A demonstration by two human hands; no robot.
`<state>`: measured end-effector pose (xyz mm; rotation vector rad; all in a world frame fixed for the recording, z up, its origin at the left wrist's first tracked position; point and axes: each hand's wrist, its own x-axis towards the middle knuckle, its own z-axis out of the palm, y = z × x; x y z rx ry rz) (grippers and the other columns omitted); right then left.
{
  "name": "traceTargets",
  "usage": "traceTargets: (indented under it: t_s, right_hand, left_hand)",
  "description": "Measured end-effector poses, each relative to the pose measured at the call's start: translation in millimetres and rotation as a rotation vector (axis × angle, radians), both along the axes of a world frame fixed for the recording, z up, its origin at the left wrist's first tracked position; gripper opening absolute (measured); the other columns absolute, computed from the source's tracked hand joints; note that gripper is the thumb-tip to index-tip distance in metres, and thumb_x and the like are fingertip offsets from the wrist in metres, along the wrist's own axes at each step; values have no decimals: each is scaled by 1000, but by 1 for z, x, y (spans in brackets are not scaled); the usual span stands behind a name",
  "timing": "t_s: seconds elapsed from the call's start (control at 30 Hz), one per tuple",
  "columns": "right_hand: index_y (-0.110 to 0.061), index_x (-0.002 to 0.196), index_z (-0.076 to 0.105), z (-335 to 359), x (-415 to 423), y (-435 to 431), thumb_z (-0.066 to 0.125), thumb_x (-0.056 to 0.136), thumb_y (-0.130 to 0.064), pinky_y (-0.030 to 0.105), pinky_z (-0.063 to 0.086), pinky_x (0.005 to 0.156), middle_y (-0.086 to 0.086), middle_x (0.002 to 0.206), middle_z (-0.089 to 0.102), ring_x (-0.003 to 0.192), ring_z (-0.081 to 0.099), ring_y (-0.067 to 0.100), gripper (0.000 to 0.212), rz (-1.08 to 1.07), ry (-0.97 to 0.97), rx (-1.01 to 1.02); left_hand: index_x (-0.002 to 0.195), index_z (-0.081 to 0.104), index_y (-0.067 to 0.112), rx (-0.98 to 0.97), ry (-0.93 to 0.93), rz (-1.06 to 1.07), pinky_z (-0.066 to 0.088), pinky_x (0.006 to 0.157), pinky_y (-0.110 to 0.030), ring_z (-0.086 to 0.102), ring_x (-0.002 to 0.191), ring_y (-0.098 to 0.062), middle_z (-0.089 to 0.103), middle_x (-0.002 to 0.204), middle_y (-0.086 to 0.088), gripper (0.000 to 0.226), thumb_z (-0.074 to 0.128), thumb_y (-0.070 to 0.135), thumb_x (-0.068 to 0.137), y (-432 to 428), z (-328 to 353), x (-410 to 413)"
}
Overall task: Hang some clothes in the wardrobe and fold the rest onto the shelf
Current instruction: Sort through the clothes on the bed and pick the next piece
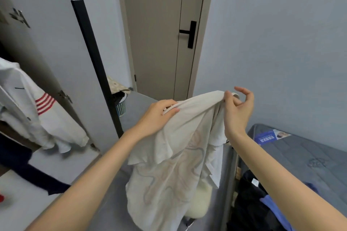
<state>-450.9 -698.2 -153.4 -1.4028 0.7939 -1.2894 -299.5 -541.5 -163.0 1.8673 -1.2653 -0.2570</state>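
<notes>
Between the open wardrobe door (56,43) and the mattress (300,155), we hold up a cream printed shirt (169,165): our left hand (159,114) grasps its top edge, and our right hand (236,107) pinches the other end. The pinch looks light, so the shirt may slip down. A blue label (266,137) on the mattress is too blurred to read.
</notes>
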Motion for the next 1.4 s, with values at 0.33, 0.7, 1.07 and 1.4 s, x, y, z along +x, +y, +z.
traceTargets:
  t_s: [0.33,0.7,1.07,1.4]
  right_hand:
    - [-26,96,58,-18,-36,-41,56,95,-16,12,36,53,-15,45,40,46,32,2,10,-151,-35,12]
    - [-26,91,66,-37,-55,-84,58,95,-11,12,46,63,-4,72,61,56,53,-2,18,-98,-39,21]
    - [-19,121,63,-81,-45,-94,63,91,-11,21,42,97,-6,123,61,116,55,11,31,406,496,8]
    - [-38,68,46,-40,-5,-55,51,99,-32,29,28,57,-15,61,40,59,33,6,33,791,387,-374]
  left_hand:
    - [81,52,9,213,-124,-100,38,71,-38,51,83,-30,52,80,-5,13,50,-4,83,-66,-46,-30]
    - [102,60,7,336,-78,397,46,71,-41,60,89,-37,67,96,-16,18,47,-1,91,-88,-90,-9]
    - [102,67,10,-68,-235,162,42,79,-30,57,93,-15,66,99,3,17,51,6,95,-86,-15,-31]
    - [92,59,19,-33,-615,279,25,72,-28,51,77,-20,62,80,2,9,62,26,88,-71,24,-24]
